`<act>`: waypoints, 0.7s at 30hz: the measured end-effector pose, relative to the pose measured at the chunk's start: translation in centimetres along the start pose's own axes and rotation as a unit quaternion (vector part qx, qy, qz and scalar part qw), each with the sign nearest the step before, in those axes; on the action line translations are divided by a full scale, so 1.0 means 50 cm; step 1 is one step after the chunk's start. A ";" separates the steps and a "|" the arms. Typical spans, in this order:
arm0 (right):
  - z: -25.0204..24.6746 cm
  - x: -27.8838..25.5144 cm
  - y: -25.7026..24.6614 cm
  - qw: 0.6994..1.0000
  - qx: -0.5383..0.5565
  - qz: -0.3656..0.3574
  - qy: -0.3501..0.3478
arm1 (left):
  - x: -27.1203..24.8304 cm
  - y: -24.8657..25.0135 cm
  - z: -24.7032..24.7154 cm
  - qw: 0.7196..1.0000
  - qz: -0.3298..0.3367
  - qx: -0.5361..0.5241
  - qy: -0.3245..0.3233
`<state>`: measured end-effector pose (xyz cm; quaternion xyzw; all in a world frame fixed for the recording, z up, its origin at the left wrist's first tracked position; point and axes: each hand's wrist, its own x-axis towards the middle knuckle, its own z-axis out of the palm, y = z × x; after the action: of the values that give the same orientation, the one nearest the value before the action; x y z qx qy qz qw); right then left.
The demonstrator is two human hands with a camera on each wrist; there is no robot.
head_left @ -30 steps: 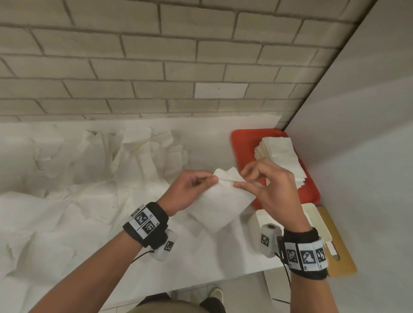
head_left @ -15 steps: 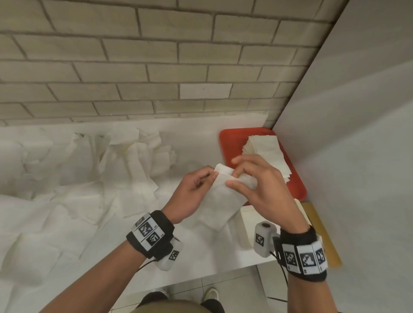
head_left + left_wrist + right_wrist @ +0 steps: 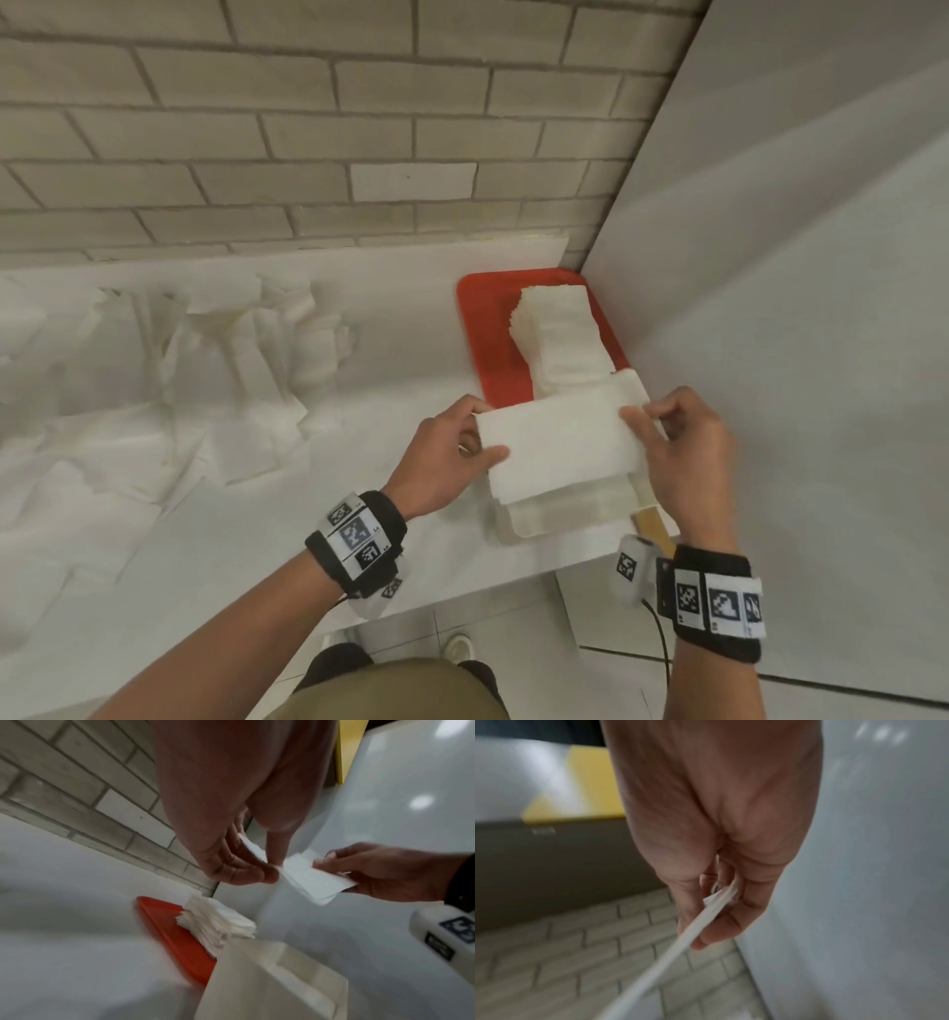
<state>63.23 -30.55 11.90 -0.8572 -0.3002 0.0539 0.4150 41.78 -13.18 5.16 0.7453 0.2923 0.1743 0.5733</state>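
Pale matte brick wall behind. Smooth white desk below it. Crumpled heap of loose paper sheets sprawls over the desk's left half. Flat glossy red tray with rounded corners sits in the far right corner and carries a squared stack of folded napkins. A shallow whitish plastic box stands at the desk's near right edge. The folded napkin, a soft textured rectangle, is held level in the air just above that box, in front of the tray. The left grip pinches its left end, thumb on top. The right grip pinches its right end.
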 end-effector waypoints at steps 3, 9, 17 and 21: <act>0.031 0.003 0.111 0.997 -0.049 0.056 -0.013 | 0.005 -0.029 0.047 0.999 0.006 0.043 -0.019; 0.129 -0.019 0.203 0.967 -0.229 0.060 -0.090 | 0.006 -0.117 -0.034 0.982 0.011 0.182 0.052; 0.193 -0.045 0.032 0.984 -0.154 -0.091 0.025 | -0.042 -0.279 -0.389 0.870 -0.164 0.448 0.127; 0.334 -0.068 -0.086 0.982 -0.045 -0.167 -0.080 | -0.074 -0.347 -0.485 0.875 -0.229 0.421 0.074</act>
<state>52.74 -19.04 3.71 -0.8058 -0.4732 0.0392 0.3539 20.42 5.71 -4.32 0.8133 0.5421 -0.0472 0.2061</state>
